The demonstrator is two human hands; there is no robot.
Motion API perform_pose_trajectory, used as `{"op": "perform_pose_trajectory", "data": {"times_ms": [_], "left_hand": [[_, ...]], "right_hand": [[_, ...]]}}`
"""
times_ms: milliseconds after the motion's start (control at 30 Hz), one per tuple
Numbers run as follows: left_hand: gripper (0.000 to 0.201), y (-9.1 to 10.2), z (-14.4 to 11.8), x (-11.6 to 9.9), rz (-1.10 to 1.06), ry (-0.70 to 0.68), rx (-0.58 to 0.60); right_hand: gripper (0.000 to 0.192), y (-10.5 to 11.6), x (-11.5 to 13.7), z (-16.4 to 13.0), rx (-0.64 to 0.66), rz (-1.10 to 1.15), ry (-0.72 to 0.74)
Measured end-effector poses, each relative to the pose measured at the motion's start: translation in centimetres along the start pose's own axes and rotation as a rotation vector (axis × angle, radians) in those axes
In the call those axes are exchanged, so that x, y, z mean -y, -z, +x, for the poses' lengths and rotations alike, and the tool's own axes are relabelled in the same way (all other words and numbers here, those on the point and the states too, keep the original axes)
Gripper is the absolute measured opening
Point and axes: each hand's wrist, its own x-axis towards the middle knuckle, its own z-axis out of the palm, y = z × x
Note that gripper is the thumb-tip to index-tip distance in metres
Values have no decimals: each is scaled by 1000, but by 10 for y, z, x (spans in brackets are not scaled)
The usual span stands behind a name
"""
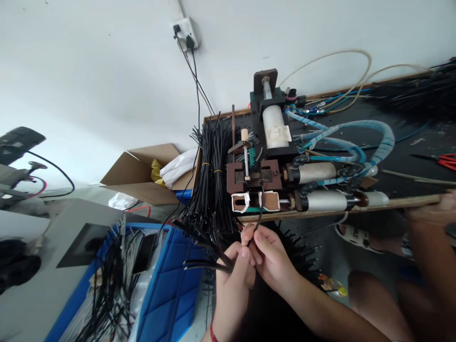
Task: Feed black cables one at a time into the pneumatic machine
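Note:
My left hand [237, 275] is closed around several thick black cables [206, 263], whose ends stick out to the left. Close against it, my right hand [272, 256] pinches a single thin black cable [261, 216]. That cable runs up from my fingers to the front of a pneumatic machine [253, 175] with brown metal jaws. Two white-edged pads [270, 201] sit at the machine's front, just above my hands. Fingers of both hands meet, so the lower end of the single cable is hidden.
Bundles of black cables [210, 175] lie left of the machine on the bench. A blue crate [171, 280] with loose wires and a cardboard box [142, 173] are at left. Blue hoses [384, 135] loop rightward, near red-handled pliers [447, 160]. Another person's arm [423, 251] reaches the bench edge.

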Motion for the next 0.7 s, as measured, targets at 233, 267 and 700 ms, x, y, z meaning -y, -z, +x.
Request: {"op": "perform_pose_trajectory", "data": {"times_ms": [233, 267, 700], "left_hand": [[51, -3, 8, -8, -19, -15, -28], [51, -2, 9, -8, -20, -12, -27], [52, -2, 11, -11, 9, -9, -102]], "right_hand": [[36, -6, -3, 11, -6, -4, -25], [36, -7, -3, 11, -11, -4, -25], [37, -11, -2, 17, -13, 5, -50]]}}
